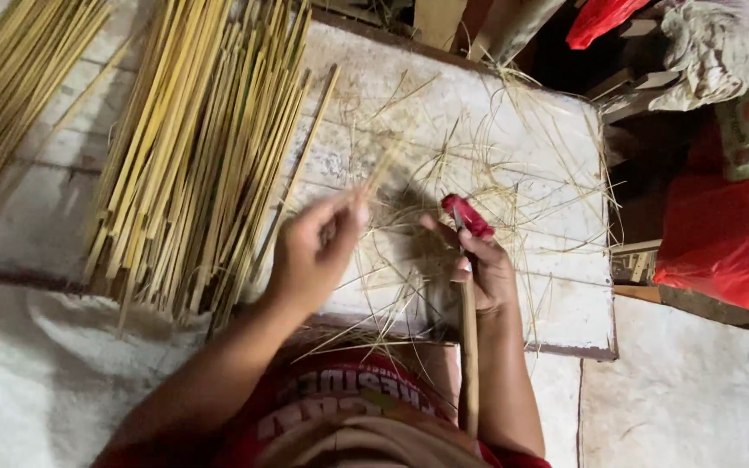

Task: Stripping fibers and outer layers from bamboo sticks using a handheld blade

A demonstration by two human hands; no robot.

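My left hand (314, 251) pinches a thin bamboo stick (381, 170) that is blurred and points up to the right. My right hand (483, 269) grips a tool with a red head (468, 217) and a long wooden handle (469, 355) running back toward my body. Both hands hover over a white board (556, 173) littered with fine bamboo shavings (496, 165). A big pile of split bamboo sticks (192, 147) lies just left of my left hand.
A second bundle of bamboo sticks (10, 87) lies at the far left. White sacking (45, 373) covers the floor at the bottom. Red plastic bags (726, 234), a pale cloth (713, 52) and wooden scraps crowd the right side.
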